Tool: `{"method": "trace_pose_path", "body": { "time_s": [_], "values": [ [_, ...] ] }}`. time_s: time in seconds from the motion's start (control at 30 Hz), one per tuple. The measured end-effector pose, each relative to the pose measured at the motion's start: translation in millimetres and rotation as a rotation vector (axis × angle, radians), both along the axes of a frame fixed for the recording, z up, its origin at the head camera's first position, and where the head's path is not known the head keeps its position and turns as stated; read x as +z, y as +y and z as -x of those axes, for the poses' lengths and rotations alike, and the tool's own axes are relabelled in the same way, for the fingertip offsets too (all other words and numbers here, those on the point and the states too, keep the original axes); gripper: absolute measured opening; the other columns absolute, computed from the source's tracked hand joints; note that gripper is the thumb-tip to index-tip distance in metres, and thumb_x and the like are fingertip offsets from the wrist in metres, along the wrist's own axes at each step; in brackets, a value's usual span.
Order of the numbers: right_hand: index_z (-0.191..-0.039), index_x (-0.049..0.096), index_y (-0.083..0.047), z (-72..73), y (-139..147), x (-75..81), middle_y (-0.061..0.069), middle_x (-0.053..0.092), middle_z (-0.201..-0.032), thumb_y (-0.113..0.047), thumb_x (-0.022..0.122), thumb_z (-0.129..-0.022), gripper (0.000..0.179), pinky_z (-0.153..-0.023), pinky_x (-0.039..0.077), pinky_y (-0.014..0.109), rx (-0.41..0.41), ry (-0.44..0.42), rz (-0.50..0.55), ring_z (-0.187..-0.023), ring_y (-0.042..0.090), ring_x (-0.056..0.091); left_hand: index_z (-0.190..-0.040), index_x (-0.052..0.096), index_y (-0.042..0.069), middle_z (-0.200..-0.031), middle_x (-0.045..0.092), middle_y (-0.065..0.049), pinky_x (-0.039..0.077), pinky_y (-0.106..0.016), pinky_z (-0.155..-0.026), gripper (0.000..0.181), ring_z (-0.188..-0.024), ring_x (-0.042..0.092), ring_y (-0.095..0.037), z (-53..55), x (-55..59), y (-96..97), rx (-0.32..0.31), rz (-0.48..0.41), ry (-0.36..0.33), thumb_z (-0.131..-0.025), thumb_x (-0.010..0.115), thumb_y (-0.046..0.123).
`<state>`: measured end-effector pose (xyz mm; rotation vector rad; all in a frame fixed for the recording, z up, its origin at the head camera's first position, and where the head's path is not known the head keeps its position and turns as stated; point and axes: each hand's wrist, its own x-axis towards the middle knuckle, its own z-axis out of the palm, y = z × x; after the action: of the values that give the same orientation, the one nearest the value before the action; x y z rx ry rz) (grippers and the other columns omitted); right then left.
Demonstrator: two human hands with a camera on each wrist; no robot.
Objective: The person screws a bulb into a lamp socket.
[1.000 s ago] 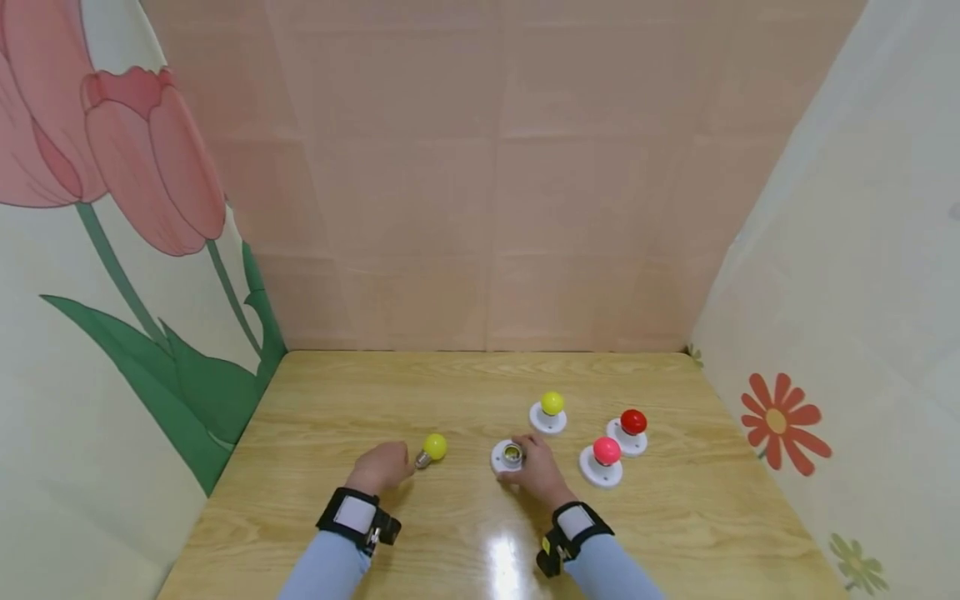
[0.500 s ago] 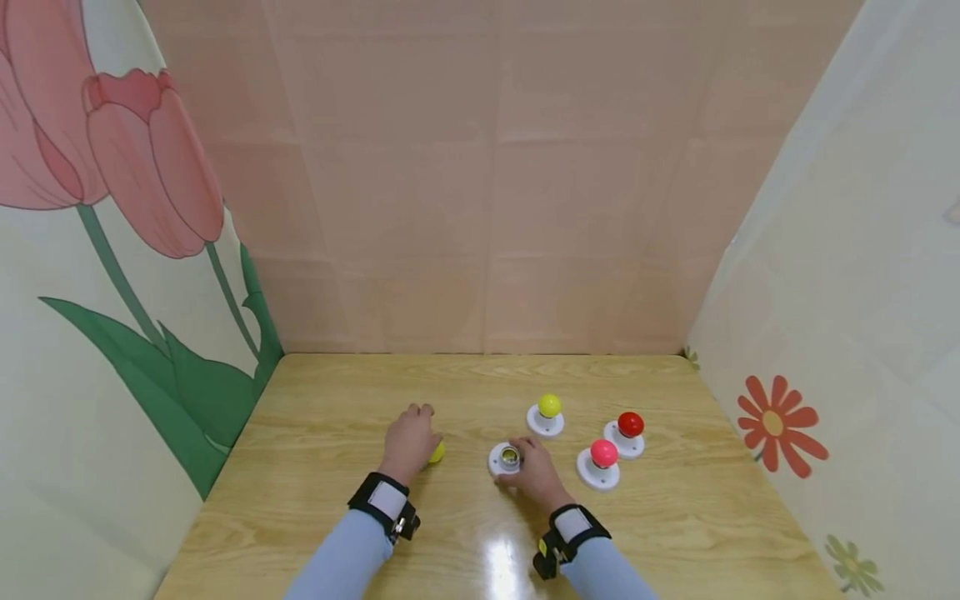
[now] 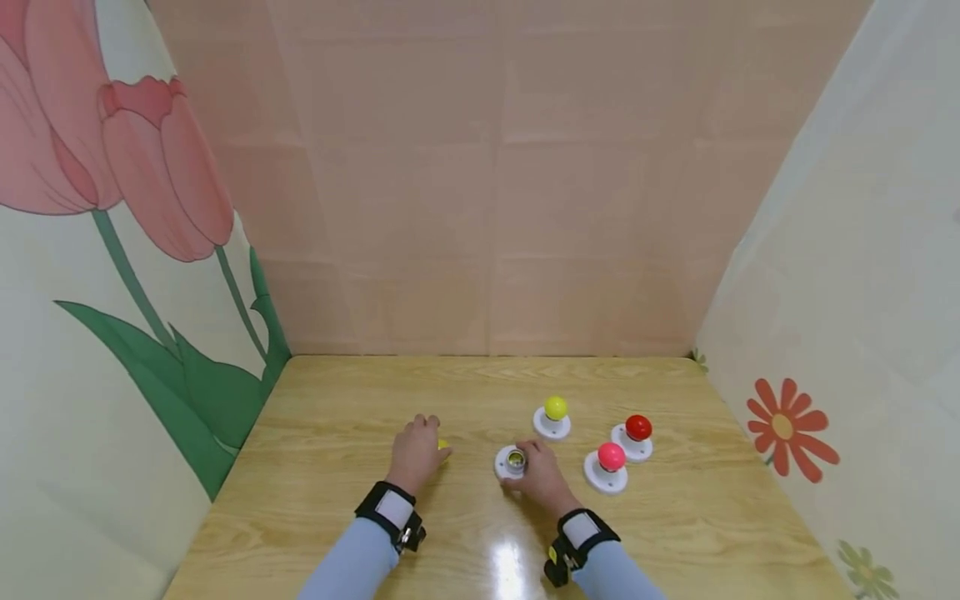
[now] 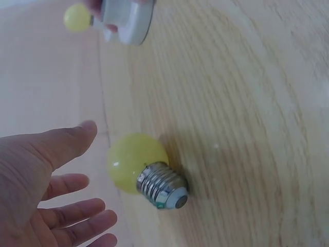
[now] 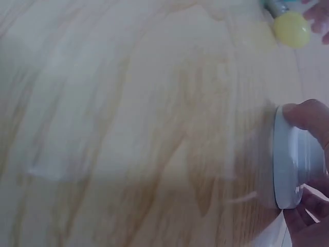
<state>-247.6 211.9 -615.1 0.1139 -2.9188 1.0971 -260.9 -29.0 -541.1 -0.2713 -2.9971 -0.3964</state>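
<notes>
A yellow light bulb (image 3: 443, 444) lies on its side on the table, mostly hidden behind my left hand (image 3: 417, 457) in the head view. Its metal screw base (image 4: 162, 185) shows in the left wrist view. That hand's thumb and fingers are spread beside the bulb's glass, with a gap between them and it. My right hand (image 3: 545, 481) grips the rim of a round white lamp holder (image 3: 503, 467), thumb on one side and fingers on the other. The holder's socket faces up with no bulb in it and stands on the table.
Right of the held lamp holder stand several white holders with bulbs: a yellow bulb (image 3: 556, 407), a pink bulb (image 3: 611, 456) and a red bulb (image 3: 639, 427). The wooden table (image 3: 345, 400) meets a plain back wall (image 3: 390, 208) and printed side sheets.
My left hand has shifted right and away from me, from beside the bulb's base to over the bulb, and its curled fingers have spread. The right hand keeps holding the lamp holder in place.
</notes>
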Motion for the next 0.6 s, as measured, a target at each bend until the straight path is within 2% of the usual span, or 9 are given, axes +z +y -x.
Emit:
{"method": "trace_pose_path", "body": {
  "time_s": [0.17,0.3,0.4,0.5,0.6],
  "values": [
    [-0.126,0.054,0.005,-6.3,-4.9,13.0,0.017,0.055,-0.120,-0.029,0.089,-0.065,0.078,-0.098,0.044,0.048,0.026,0.119,-0.020,-0.111,0.033,0.055,-0.115,0.061,0.005,-0.103,0.061,-0.013,0.053,-0.042,-0.073,0.055,-0.088,0.061,-0.027,0.3,4.0,-3.2,0.012,0.000,-0.027,-0.077,0.080,0.040],
    [-0.127,0.054,0.004,-17.3,-15.3,43.5,0.016,0.054,-0.121,-0.026,0.088,-0.066,0.076,-0.098,0.046,0.045,0.071,0.224,-0.010,-0.111,0.030,0.056,-0.117,0.061,0.005,-0.104,0.062,-0.013,0.053,-0.044,-0.075,0.055,-0.089,0.061,-0.028,1.2,6.4,-3.5,0.018,-0.007,-0.039,-0.078,0.079,0.040],
    [-0.126,0.056,0.002,-31.5,-23.4,66.6,0.014,0.055,-0.121,-0.025,0.088,-0.064,0.075,-0.098,0.046,0.045,0.110,0.286,-0.002,-0.112,0.029,0.056,-0.117,0.061,0.005,-0.105,0.062,-0.014,0.053,-0.044,-0.076,0.055,-0.091,0.062,-0.028,2.3,6.3,-3.1,0.019,-0.010,-0.046,-0.078,0.079,0.040],
    [-0.126,0.058,0.000,-48.8,-28.7,77.6,0.012,0.056,-0.123,-0.024,0.089,-0.062,0.075,-0.099,0.046,0.046,0.152,0.297,0.005,-0.114,0.029,0.056,-0.118,0.061,0.005,-0.107,0.062,-0.014,0.053,-0.044,-0.077,0.056,-0.092,0.062,-0.028,2.7,5.0,-2.3,0.015,-0.016,-0.056,-0.078,0.079,0.040],
    [-0.126,0.058,-0.001,-65.0,-30.4,76.0,0.010,0.057,-0.123,-0.024,0.088,-0.061,0.075,-0.098,0.046,0.046,0.200,0.267,-0.007,-0.114,0.028,0.056,-0.117,0.061,0.005,-0.107,0.062,-0.014,0.053,-0.044,-0.077,0.055,-0.093,0.062,-0.029,2.0,4.0,-1.5,0.011,-0.034,-0.058,-0.078,0.079,0.040]
  ]
}}
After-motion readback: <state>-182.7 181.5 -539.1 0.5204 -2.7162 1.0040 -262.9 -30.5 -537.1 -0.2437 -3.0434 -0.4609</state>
